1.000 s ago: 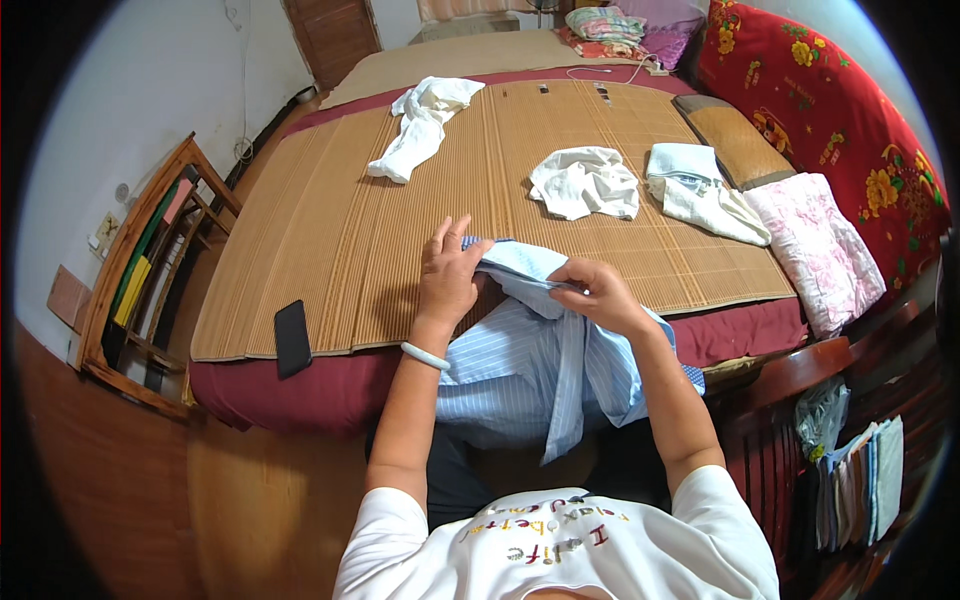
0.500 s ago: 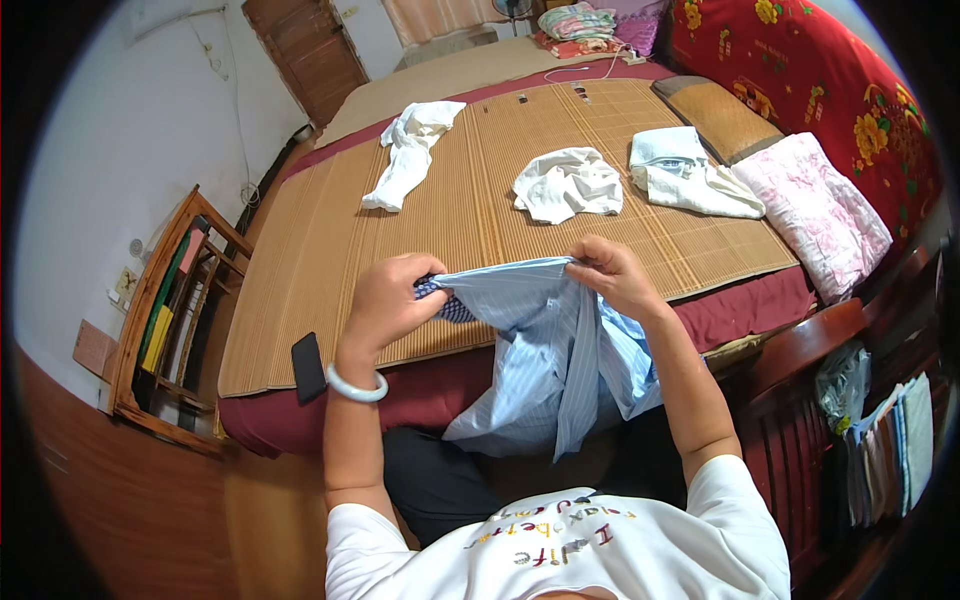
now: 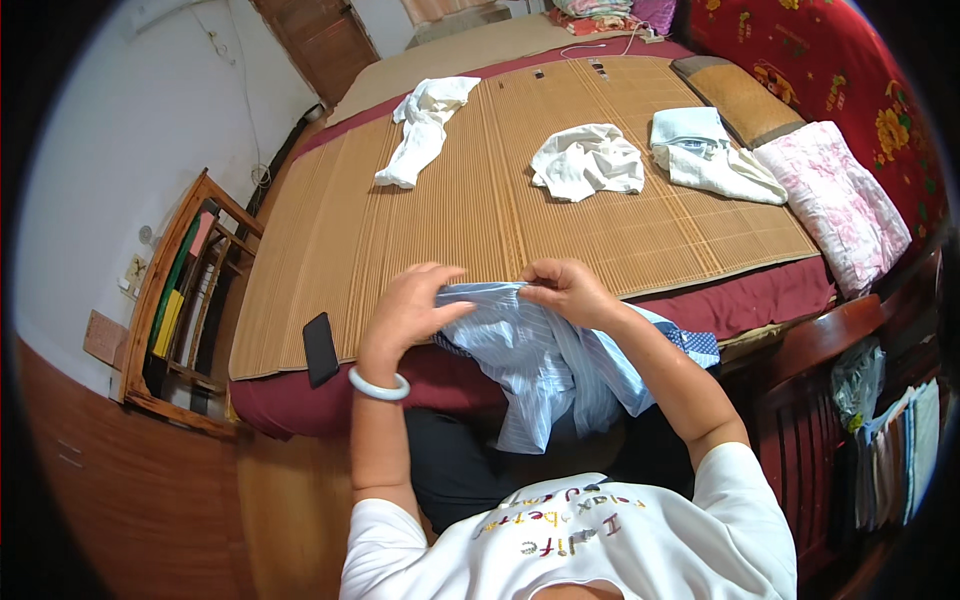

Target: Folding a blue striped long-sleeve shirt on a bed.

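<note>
We note both hands raised over the near edge of the bed, each pinching the top edge of a light blue striped shirt (image 3: pixel 545 355). Left hand (image 3: pixel 408 312): fingers closed on the fabric at its left end, a pale bangle (image 3: pixel 378 384) on the wrist. Right hand (image 3: pixel 568 291): fingers closed on the same edge, close beside the left hand. The shirt hangs from this grip down over the dark red mattress edge (image 3: pixel 770 298) and onto the person's lap.

We record a woven bamboo mat (image 3: pixel 480 215) covering the bed. On it, well apart from the hands: a crumpled white garment (image 3: pixel 588 160) at centre, a long white garment (image 3: pixel 420 128) toward the far left, and a folded pale garment (image 3: pixel 705 152) to the right, just beside a pink floral quilt (image 3: pixel 838 200). A black phone (image 3: pixel 320 348) lies at the mat's near left corner, near the left hand. A wooden rack (image 3: pixel 185 300) stands on the floor left of the bed.
</note>
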`<state>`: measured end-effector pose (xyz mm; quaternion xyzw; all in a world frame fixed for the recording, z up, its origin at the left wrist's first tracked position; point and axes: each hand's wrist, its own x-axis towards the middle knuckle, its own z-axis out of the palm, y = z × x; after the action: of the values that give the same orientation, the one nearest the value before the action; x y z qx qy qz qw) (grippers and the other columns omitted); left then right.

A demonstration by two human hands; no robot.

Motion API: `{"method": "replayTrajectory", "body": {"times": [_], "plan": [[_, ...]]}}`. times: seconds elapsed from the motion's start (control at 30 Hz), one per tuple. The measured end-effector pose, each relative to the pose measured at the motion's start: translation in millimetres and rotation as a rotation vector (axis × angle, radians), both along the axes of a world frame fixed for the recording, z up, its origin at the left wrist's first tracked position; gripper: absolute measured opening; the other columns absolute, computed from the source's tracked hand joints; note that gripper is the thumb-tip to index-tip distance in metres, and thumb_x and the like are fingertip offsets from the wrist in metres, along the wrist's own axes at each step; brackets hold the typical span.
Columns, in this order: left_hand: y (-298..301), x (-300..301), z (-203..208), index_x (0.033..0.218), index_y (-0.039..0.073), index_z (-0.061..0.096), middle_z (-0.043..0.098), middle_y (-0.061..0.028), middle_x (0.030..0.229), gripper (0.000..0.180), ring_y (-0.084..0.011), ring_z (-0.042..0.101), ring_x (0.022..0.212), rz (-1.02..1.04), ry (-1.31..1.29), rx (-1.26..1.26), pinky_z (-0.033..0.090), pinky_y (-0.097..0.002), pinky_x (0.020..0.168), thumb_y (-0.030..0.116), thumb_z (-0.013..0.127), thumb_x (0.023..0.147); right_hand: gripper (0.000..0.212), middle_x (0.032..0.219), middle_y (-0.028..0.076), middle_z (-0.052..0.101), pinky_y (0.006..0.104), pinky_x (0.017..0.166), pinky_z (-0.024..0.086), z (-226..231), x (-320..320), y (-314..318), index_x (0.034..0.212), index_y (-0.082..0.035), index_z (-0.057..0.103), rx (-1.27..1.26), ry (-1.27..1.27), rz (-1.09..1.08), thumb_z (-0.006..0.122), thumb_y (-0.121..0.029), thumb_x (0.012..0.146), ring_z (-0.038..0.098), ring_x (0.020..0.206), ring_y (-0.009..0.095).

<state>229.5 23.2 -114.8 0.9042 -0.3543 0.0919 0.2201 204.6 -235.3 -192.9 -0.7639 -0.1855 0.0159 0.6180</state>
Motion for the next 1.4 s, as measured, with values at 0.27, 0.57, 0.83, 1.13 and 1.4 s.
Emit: {"method": "replayTrajectory", "body": {"times": [0.27, 0.57, 0.83, 1.13, 1.4], "plan": [[-46.8, 8.4, -34.2, 0.093, 0.003, 0.07, 0.067, -0.0134, 0.079, 0.026, -0.0271, 0.064, 0.074, -0.093, 0.373, -0.249, 0.048, -0.0378, 0.065, 0.027, 0.073, 0.085, 0.014, 0.083, -0.002, 0.062, 0.0217, 0.066, 0.046, -10.6, 7.3, 0.7, 0.101, -0.001, 0.066, 0.077, 0.082, -0.012, 0.069, -0.012, 0.094, 0.055, 0.076, 0.004], [-13.9, 19.8, -62.9, 0.089, 0.0, 0.067, 0.06, 0.0004, 0.074, 0.017, -0.0071, 0.054, 0.07, -0.021, 0.369, -0.513, 0.044, -0.0251, 0.063, 0.017, 0.07, 0.091, 0.047, 0.101, 0.023, 0.067, 0.0423, 0.084, 0.052, 10.9, -37.7, 13.6, 0.12, 0.002, 0.055, -0.519, -0.123, -0.114, 0.067, -0.004, 0.075, 0.066, 0.097, 0.038], [17.3, 41.1, -79.0, 0.088, 0.002, 0.066, 0.055, 0.0062, 0.071, 0.018, -0.0033, 0.047, 0.068, 0.099, 0.362, -0.771, 0.04, -0.0226, 0.06, 0.018, 0.07, 0.094, 0.053, 0.11, 0.02, 0.063, 0.0431, 0.09, 0.05, 17.8, -84.3, -22.7, 0.124, -0.003, 0.055, -0.546, -0.335, -0.356, 0.061, 0.008, 0.073, 0.061, 0.105, 0.038], [17.1, 64.3, -99.7, 0.096, 0.003, 0.068, 0.061, 0.006, 0.081, 0.014, -0.0017, 0.05, 0.072, 0.105, 0.432, -0.861, 0.04, -0.019, 0.065, 0.017, 0.066, 0.097, 0.023, 0.087, 0.009, 0.062, 0.041, 0.061, 0.048, -50.2, -167.0, -35.3, 0.095, -0.006, 0.065, -0.515, -0.289, -0.538, 0.072, 0.003, 0.074, 0.06, 0.071, 0.033], [15.9, 63.5, -107.7, 0.097, 0.003, 0.069, 0.063, 0.0047, 0.081, 0.012, -0.0026, 0.053, 0.071, 0.084, 0.493, -0.927, 0.042, -0.0191, 0.065, 0.015, 0.066, 0.097, 0.031, 0.087, 0.006, 0.059, 0.04, 0.07, 0.047, -106.6, -198.1, 2.6, 0.096, -0.014, 0.065, -0.704, -0.493, -0.44, 0.076, -0.007, 0.068, 0.059, 0.079, 0.029]]}}
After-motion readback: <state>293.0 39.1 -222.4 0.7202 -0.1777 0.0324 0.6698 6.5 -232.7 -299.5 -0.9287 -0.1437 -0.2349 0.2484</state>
